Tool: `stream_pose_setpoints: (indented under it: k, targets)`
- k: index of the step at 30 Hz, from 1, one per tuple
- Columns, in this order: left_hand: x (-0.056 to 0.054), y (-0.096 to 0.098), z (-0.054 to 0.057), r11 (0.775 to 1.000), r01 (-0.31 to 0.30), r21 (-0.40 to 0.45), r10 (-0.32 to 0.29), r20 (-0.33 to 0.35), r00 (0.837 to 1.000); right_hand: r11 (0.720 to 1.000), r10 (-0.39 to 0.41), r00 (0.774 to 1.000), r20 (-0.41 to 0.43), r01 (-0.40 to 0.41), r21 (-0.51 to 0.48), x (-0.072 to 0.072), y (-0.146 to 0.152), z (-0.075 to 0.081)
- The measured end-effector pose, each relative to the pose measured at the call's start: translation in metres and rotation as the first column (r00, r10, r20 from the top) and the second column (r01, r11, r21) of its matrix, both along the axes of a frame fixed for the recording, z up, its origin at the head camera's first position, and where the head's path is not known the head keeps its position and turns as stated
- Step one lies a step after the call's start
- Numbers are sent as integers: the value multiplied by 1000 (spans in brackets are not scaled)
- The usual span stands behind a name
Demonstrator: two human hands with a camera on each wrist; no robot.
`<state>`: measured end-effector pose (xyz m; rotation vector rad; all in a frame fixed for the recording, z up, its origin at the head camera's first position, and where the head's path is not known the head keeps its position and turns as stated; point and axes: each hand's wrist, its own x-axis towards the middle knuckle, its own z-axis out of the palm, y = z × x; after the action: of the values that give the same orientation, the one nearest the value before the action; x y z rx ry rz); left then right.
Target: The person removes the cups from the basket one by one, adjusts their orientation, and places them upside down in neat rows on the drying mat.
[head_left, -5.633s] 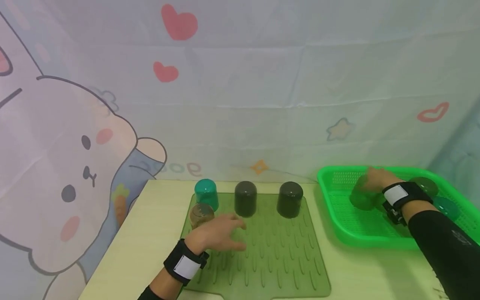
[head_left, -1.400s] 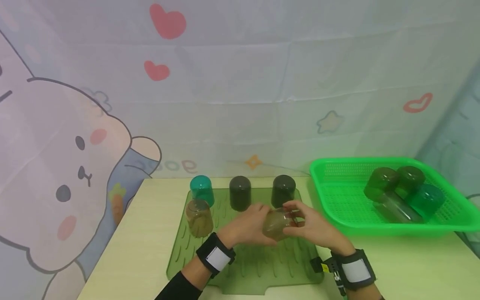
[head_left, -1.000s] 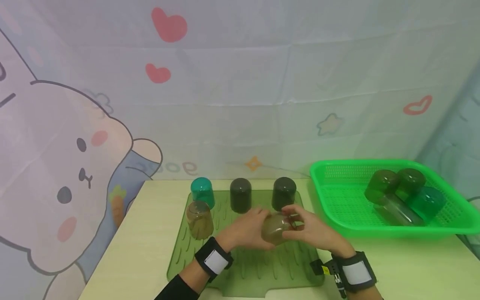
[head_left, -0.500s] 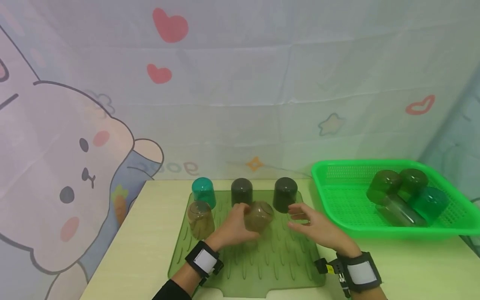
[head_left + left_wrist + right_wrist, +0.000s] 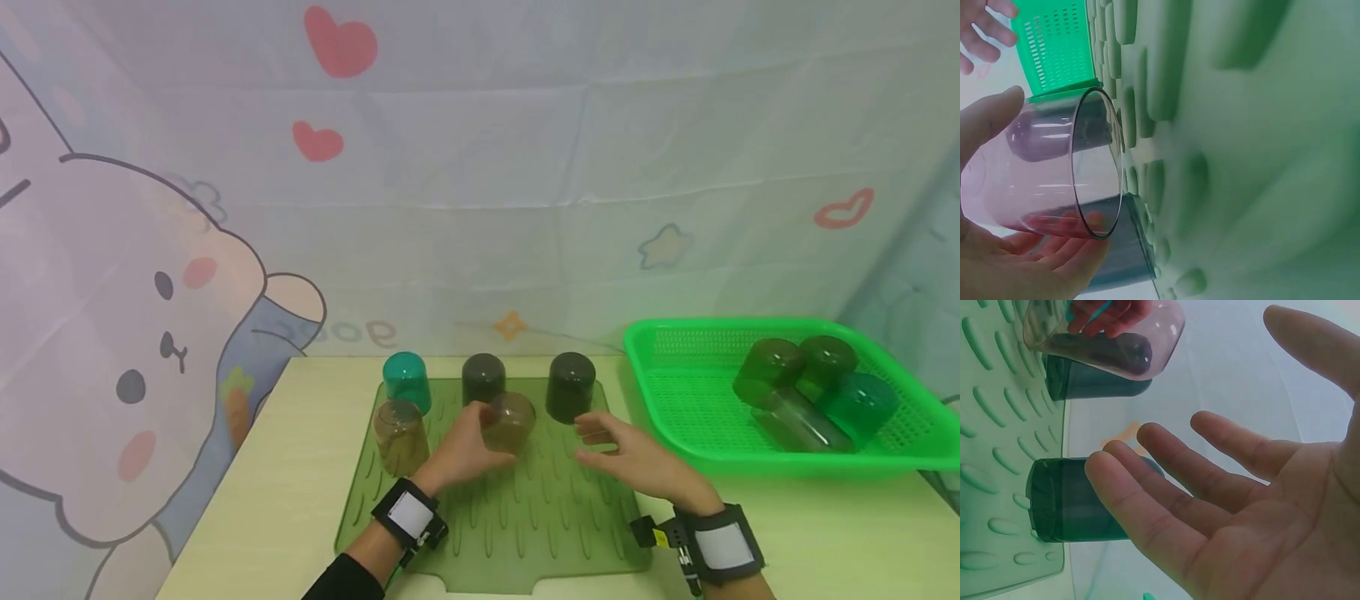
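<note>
Standing mouth down left of the left hand (image 5: 461,452): one amber glass (image 5: 401,442). Left hand grasps a pinkish glass (image 5: 514,423), mouth down over the green mat (image 5: 525,537); contact with mat undetermined. Right hand (image 5: 637,460): fingers extended, holding nothing. Right of it: green basket (image 5: 686,404) containing glasses (image 5: 858,407).

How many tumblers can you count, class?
9: teal tumbler, two dark tumblers across the back of the mat, amber tumbler in front of the teal; brownish tumbler in the left grip; four tumblers in the basket, possibly hiding others.
</note>
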<state>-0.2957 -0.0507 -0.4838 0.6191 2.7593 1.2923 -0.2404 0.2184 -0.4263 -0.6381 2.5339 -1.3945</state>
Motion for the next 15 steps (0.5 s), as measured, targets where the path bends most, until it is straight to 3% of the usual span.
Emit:
stream_pose_setpoints:
  k: [15]
  targets:
    - [0,-11,-3,997,-31,74,29,30,999,1000,11,1000,-2,-11,18,0,1,0]
